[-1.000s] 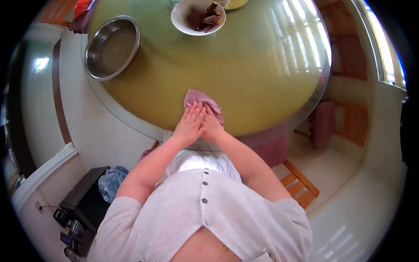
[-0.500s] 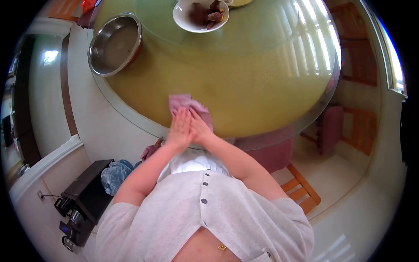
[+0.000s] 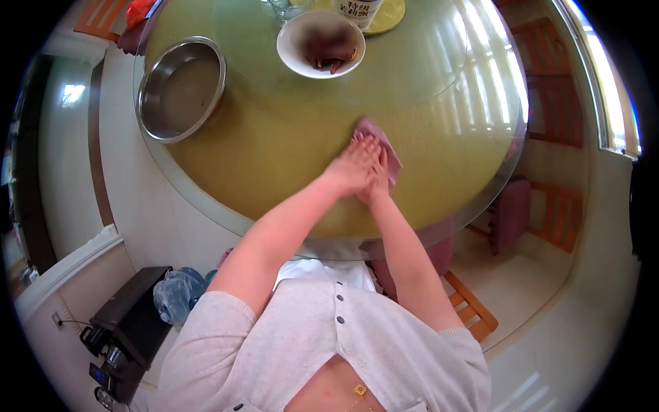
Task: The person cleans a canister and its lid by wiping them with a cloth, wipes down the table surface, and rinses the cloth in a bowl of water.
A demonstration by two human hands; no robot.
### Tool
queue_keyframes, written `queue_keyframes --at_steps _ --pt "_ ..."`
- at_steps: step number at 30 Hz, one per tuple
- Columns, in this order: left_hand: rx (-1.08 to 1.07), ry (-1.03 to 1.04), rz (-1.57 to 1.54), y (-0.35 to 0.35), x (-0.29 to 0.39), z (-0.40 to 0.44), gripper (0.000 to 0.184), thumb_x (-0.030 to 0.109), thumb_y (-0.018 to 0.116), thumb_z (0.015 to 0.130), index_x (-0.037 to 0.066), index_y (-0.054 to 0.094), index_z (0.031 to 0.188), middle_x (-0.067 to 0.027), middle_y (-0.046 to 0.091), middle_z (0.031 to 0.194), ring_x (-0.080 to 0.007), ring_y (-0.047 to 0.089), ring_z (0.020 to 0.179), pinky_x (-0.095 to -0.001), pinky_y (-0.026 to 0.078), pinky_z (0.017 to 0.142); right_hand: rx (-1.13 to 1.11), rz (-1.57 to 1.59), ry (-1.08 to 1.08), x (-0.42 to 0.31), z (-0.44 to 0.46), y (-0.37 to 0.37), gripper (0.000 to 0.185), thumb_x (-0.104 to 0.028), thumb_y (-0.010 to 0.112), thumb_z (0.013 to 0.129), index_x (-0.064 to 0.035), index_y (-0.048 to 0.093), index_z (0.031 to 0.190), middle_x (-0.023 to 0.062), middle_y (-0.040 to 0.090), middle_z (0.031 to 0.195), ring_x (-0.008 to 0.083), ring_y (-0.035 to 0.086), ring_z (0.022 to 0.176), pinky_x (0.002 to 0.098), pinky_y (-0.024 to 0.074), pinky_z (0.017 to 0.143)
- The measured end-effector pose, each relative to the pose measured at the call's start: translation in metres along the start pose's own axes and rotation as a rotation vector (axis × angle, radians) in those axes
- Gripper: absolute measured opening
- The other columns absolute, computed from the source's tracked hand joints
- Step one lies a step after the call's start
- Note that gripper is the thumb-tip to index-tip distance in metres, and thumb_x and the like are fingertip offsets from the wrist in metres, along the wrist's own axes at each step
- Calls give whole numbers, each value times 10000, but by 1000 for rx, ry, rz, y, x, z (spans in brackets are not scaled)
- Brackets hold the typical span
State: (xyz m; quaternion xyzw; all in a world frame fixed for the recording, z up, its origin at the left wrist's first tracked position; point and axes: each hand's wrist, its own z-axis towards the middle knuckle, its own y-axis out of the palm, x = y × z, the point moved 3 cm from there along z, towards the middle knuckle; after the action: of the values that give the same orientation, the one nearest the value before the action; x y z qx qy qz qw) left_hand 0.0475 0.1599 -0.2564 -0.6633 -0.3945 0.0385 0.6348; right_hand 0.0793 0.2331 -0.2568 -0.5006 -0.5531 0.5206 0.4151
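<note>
A pink cloth (image 3: pixel 386 151) lies on the glass-topped round table (image 3: pixel 274 178), crumpled under both hands. My left hand (image 3: pixel 353 167) reaches across to the right and presses on the cloth, its fingers over the near left part. Right beside it, partly covered by the left, my right hand (image 3: pixel 375 182) also bears down on the cloth. Their fingers overlap, and the right fingertips are mostly hidden. The cloth's far tip and right edge stick out past the hands.
A metal basin (image 3: pixel 182 130) with cloudy liquid stands at the table's left edge. Farther back are a white bowl (image 3: pixel 292 58) of dark reddish-brown food pieces, a labelled white container (image 3: pixel 359 12) and a glass (image 3: pixel 285 8). Wooden chairs (image 3: pixel 473 302) stand around the right side.
Both hands have slid the cloth to the right and farther out over the table. The cloth is now more bunched, and the view has shifted slightly.
</note>
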Motion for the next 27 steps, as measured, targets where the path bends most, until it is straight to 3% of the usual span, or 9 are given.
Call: queue_keyframes --at_steps 3,7,9,14,19,20,21,24,27 --pt "104 -94 118 -22 -51 -7 682 394 405 924 26 207 1464 -140 144 1544 -264 70 1440 -409 31 1172 50 45 -99 -18 57 6 716 -341 424 845 -85 201 1476 96 158 1551 295 94 1436 487 72 1156" --pt "178 -229 11 -37 -85 -50 689 390 404 926 5 199 1459 -149 146 1541 -277 66 1440 -417 40 1172 51 221 -257 -62 79 11 672 -350 392 877 -89 224 1472 106 155 1551 282 115 1434 469 79 1159" --pt "233 -264 -67 -30 -82 -78 698 387 411 921 -12 200 1453 -161 147 1538 -284 66 1439 -420 44 1171 14 191 -293 -81 64 13 679 -349 405 865 -81 236 1466 105 172 1547 289 147 1426 463 92 1159" --pt "94 -298 -86 12 -13 -158 763 413 440 893 -49 184 1444 -206 106 1535 -309 46 1439 -422 26 1169 2 605 -374 -113 -37 28 716 -330 464 829 -47 255 1453 120 203 1536 283 160 1425 448 117 1155" --pt "73 -308 -114 14 -4 -154 757 432 408 906 -32 169 1454 -189 66 1546 -308 11 1441 -414 -7 1166 -18 216 -388 -114 -46 16 732 -316 459 828 -29 225 1459 126 152 1548 293 118 1433 432 102 1163" --pt "91 -315 -108 8 -18 -142 745 428 404 907 -26 179 1454 -184 69 1547 -307 14 1441 -414 -14 1167 -104 445 -313 -110 -30 10 698 -287 443 849 -55 216 1467 117 148 1549 290 114 1432 430 104 1164" --pt "129 -318 -61 4 -36 -126 724 412 405 906 -23 203 1448 -181 98 1543 -309 47 1438 -417 9 1169 -105 443 -315 -108 -3 15 698 -287 443 849 -55 216 1467 117 148 1549 290 114 1432 430 104 1164" --pt "230 -335 -90 -29 -76 -85 680 372 399 901 -29 250 1429 -189 167 1526 -317 115 1427 -424 56 1170 -16 66 -274 -98 60 41 673 -262 429 868 -87 200 1476 111 161 1546 285 128 1428 424 108 1166" --pt "246 -357 -129 -18 -61 -93 673 358 402 898 -36 258 1424 -189 190 1521 -318 134 1424 -427 69 1168 17 167 -277 -90 44 57 666 -290 442 869 -76 238 1465 121 199 1536 284 172 1419 433 150 1150"
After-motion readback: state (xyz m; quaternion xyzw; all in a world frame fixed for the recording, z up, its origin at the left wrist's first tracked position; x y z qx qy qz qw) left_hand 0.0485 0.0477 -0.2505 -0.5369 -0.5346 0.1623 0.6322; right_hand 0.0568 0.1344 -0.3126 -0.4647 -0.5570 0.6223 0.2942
